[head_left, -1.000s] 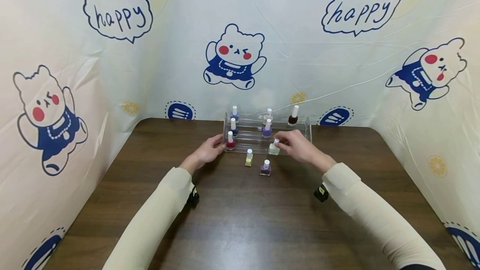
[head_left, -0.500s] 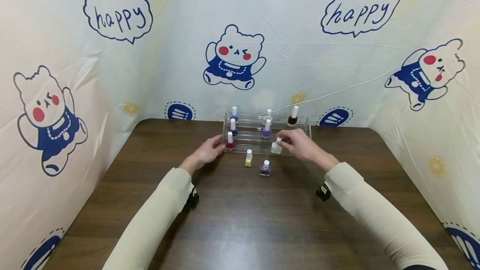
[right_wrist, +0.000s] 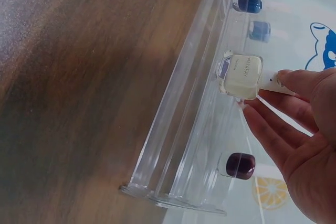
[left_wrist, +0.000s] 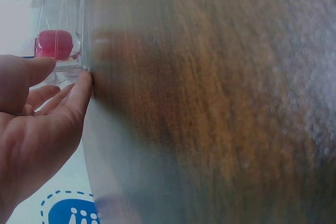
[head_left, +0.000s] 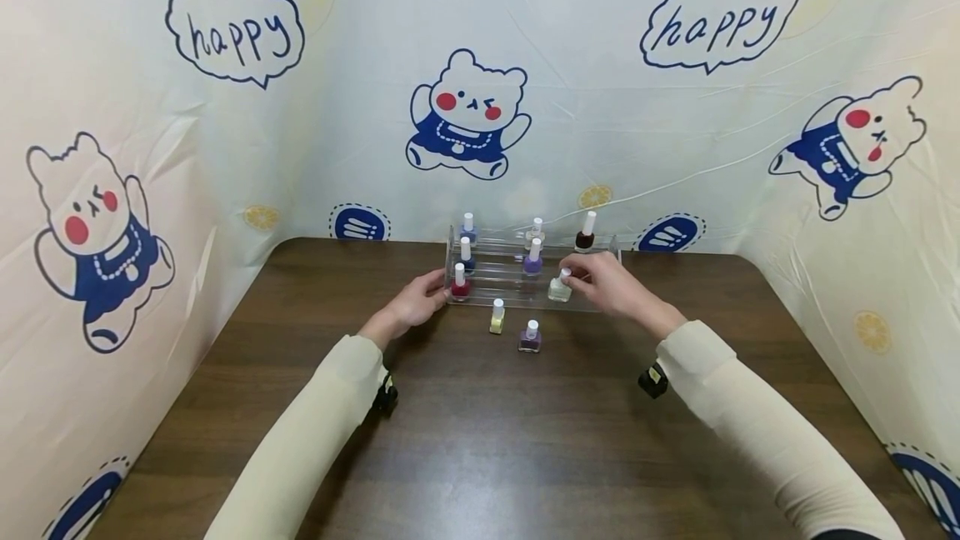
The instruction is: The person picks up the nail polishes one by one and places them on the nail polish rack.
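Note:
My right hand (head_left: 606,280) pinches the white cap of a pale, cream-white nail polish bottle (head_left: 558,288). In the right wrist view that bottle (right_wrist: 243,76) is in front of the clear tiered rack (right_wrist: 181,145), label showing; whether it touches a tier I cannot tell. My left hand (head_left: 412,300) holds the left end of the rack (head_left: 495,300), thumb and fingers at its lower corner beside a red polish bottle (left_wrist: 55,44). On the table before the rack stand a yellow bottle (head_left: 497,319) and a dusky purple one (head_left: 529,340).
On the rack's tiers stand a light blue bottle (head_left: 468,232), a dark blue one (head_left: 467,258), a purple one (head_left: 533,260), a pale one (head_left: 535,232) and a dark maroon one (head_left: 585,237). A printed cloth (head_left: 337,123) surrounds the brown wooden table (head_left: 480,440).
My right hand has moved a little right and back along the rack's front with the cream-white nail polish bottle. The left hand has stayed at the rack's left end.

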The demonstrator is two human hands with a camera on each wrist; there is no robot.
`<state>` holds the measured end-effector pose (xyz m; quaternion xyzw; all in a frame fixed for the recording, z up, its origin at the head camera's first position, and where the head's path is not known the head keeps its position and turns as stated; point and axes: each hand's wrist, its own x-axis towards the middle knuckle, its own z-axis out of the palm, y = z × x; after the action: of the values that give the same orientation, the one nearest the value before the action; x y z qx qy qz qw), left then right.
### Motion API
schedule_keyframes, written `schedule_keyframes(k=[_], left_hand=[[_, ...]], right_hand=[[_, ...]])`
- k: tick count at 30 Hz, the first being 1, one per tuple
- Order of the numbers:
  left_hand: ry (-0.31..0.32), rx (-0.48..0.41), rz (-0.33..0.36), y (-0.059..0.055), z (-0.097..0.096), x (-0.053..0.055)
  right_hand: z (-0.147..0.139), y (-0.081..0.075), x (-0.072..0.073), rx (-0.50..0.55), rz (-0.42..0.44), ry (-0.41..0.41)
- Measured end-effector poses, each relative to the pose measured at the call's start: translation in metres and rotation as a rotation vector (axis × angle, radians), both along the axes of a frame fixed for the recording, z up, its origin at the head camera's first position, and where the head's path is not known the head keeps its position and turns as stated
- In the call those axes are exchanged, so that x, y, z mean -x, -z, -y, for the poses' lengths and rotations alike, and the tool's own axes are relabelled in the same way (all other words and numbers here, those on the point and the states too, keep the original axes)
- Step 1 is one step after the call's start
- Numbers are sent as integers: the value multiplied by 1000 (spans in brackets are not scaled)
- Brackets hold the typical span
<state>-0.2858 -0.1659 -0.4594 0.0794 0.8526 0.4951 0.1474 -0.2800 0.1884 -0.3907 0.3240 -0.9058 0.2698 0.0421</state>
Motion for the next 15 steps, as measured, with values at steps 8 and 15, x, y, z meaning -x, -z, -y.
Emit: schedule_keyframes(k=[8,15], left_hand=[[4,-5,-6,1,0,2],[3,11,9,-1,0,1]], right_hand=[[-4,-1,3,-2,-16,7],[-6,-4,4,-4,6,31]])
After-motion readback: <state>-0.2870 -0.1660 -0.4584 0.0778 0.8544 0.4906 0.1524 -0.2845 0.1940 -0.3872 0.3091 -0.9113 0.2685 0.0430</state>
